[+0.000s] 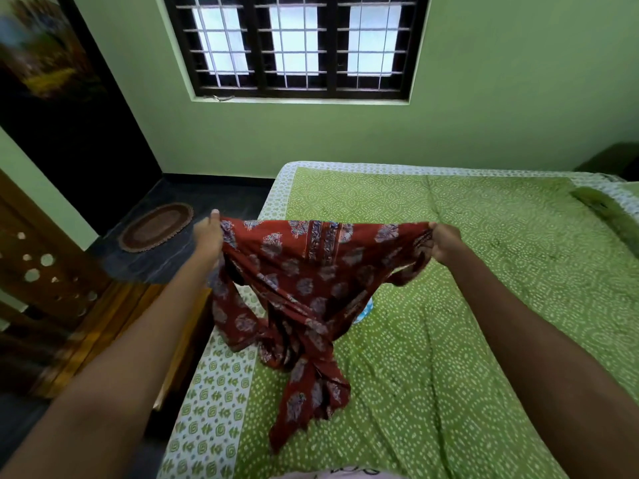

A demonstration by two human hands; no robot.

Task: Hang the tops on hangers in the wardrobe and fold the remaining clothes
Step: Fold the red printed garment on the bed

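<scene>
Over bed [484, 257], I see left hand [206, 238] and right hand [446, 244] each pinching red top [297, 278] at shoulder, spread wide, hem trailing on sheet. No hanger visible; hanging, folding left.

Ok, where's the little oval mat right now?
The oval mat lies on the dark floor left of the bed, just beyond the left hand.

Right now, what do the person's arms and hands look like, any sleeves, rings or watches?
Both forearms are bare as far as the picture shows, with no sleeves in view. The left hand and the right hand wear no gloves. No watch or bangle shows at either wrist, and I see no rings, though the fingers are partly hidden.
</scene>
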